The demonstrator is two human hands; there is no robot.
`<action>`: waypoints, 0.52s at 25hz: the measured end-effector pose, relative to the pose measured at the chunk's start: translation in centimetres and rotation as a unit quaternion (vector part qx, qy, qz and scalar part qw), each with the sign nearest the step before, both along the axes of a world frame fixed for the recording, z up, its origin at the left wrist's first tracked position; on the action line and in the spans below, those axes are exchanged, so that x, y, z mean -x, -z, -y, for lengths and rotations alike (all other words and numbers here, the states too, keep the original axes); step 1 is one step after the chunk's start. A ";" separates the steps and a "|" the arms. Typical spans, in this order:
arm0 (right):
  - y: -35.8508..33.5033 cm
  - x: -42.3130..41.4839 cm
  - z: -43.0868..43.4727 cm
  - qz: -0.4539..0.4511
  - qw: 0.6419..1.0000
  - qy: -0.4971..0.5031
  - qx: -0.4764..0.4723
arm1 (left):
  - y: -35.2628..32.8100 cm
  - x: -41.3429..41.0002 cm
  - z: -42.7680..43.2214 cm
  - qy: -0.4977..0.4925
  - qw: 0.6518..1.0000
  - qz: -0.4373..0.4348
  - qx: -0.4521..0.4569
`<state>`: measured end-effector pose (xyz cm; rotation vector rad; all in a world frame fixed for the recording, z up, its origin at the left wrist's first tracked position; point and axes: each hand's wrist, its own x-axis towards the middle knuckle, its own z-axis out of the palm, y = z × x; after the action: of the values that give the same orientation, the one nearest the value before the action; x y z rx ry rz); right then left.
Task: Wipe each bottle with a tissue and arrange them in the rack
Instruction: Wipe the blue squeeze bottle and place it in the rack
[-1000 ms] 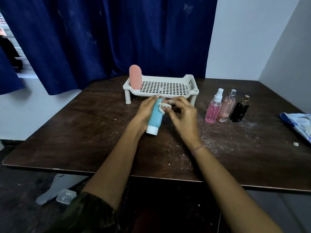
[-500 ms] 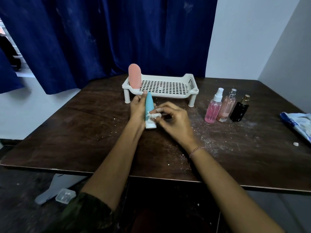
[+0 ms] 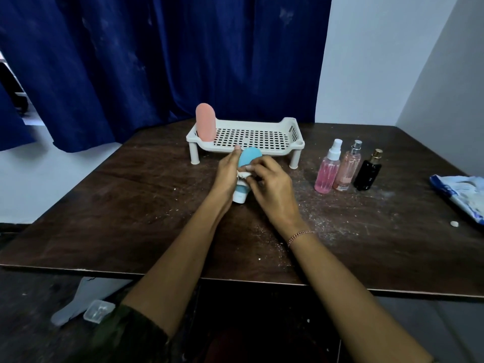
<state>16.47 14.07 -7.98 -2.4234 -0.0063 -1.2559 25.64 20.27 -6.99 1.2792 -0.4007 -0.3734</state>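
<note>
1. Head view: my left hand point(image 3: 226, 174) is wrapped round the blue tube bottle point(image 3: 248, 157), cap end down, low over the worktop point(image 3: 131, 205) just in front of the rack point(image 3: 296, 132). Can't tell if the cap actually touches the wood.
2. My right hand point(image 3: 272, 184) has its fingers point(image 3: 258, 169) curled in, pinching a scrunched tissue point(image 3: 243, 175) against the tube's middle.
3. The tube looks like light, soft, squeezy plastic with a smooth skin, so I'd guess it's a bit slippery. The best hold is probably low down near the white cap, where it should be stiffer. Go easy on the squeeze.
4. The pink tube point(image 3: 206, 125) stands on its cap at the rack's left end. With a base that narrow, I reckon the blue one will be tippy too.
5. The pink spray bottle point(image 3: 326, 176), rose bottle point(image 3: 347, 169) and black bottle point(image 3: 366, 174) stand well to the right. They look rigid, maybe glass, so I'd grab the body, not the nozzle.
</note>
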 end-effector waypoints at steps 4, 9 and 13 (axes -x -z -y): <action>-0.5 0.2 0.4 0.048 0.998 0.038 -0.028 | 0.0 0.6 0.1 0.003 0.998 0.059 -0.016; -0.9 0.3 0.8 0.076 0.989 0.091 -0.086 | -0.1 1.2 -0.2 0.019 0.993 0.098 -0.062; -0.7 0.3 0.9 0.074 0.990 0.074 -0.098 | 0.2 0.7 -0.2 0.039 0.991 0.128 -0.025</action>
<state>16.16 13.18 -7.31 -2.1918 0.2469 -1.4285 24.93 20.44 -7.23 1.3675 -0.6631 -0.2865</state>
